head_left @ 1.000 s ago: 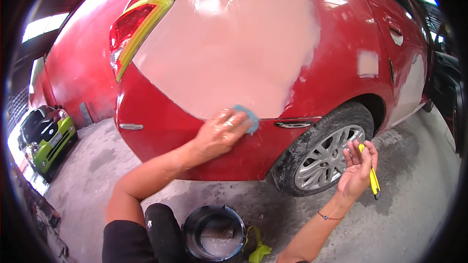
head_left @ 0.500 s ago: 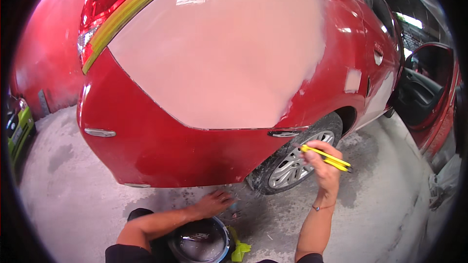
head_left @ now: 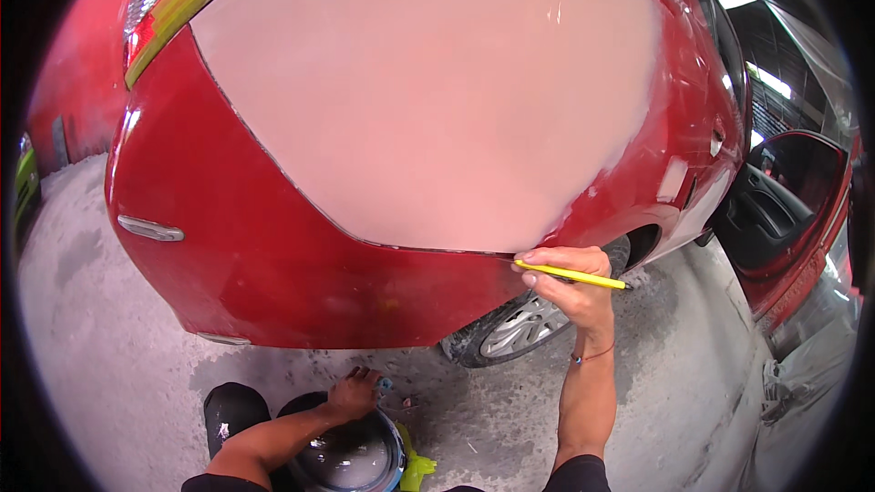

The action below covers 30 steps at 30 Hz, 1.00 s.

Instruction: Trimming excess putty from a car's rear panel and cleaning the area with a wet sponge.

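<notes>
I have the right hand (head_left: 585, 301) just right of and below the centre of the frame; its fingers and thumb are pinching a slim yellow tool (head_left: 572, 274), which looks like a utility knife; the tool lies nearly level, its thin end pointing left at the seam (head_left: 437, 250) between the pale panel (head_left: 428, 118) and the red bumper (head_left: 273, 264); whether the tip touches there I cannot tell. Lower left of centre, I have the left hand (head_left: 354, 394) at the far edge of a bucket (head_left: 400, 456); a blue pad (head_left: 385, 385) shows just past its fingers, though I cannot tell whether they grip it; a yellow-green cloth (head_left: 417, 469) is just right of the bucket. I judge the tool light and stiff, its thin end fragile under sideways load, its smooth body slippery if wet; I would take hold along the middle of the yellow body, well clear of that end; the pad looks soft and light, best held flat under the fingers.
</notes>
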{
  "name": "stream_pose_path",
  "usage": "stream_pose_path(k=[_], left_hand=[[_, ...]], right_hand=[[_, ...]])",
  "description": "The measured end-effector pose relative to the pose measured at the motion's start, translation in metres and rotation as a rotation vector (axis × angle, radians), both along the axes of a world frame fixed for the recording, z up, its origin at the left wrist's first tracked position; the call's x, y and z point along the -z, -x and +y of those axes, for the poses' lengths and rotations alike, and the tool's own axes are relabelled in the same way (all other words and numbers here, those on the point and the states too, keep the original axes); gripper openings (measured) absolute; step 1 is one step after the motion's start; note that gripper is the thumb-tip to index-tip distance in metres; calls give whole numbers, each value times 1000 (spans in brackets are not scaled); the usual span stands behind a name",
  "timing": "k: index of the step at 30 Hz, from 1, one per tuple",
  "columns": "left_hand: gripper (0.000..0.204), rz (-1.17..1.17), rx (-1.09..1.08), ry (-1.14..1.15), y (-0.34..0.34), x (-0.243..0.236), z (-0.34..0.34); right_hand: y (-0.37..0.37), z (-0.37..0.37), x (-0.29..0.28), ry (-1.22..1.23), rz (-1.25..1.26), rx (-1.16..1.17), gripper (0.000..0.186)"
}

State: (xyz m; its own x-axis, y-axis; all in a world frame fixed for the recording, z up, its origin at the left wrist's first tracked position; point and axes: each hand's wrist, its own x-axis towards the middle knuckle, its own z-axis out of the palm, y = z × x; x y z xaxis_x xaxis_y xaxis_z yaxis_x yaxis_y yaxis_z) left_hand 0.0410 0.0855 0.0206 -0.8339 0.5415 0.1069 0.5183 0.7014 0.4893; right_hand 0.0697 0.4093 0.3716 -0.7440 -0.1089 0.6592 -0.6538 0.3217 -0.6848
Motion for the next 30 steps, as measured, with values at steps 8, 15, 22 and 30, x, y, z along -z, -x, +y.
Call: stream_pose_path(k=[8, 15, 22, 30], left_hand=[[39, 8, 5, 23, 1, 1, 0], [39, -1, -6, 19, 1, 2, -1], [39, -27, -26, 40, 0, -9, 1], [40, 11, -35, 82, 0, 0, -1]], right_hand=[[6, -4, -5, -148, 24, -9, 21], [15, -8, -7, -237, 145, 17, 20], [18, -4, -9, -351, 208, 40, 21], [18, 5, -11, -395, 326, 33, 17]])
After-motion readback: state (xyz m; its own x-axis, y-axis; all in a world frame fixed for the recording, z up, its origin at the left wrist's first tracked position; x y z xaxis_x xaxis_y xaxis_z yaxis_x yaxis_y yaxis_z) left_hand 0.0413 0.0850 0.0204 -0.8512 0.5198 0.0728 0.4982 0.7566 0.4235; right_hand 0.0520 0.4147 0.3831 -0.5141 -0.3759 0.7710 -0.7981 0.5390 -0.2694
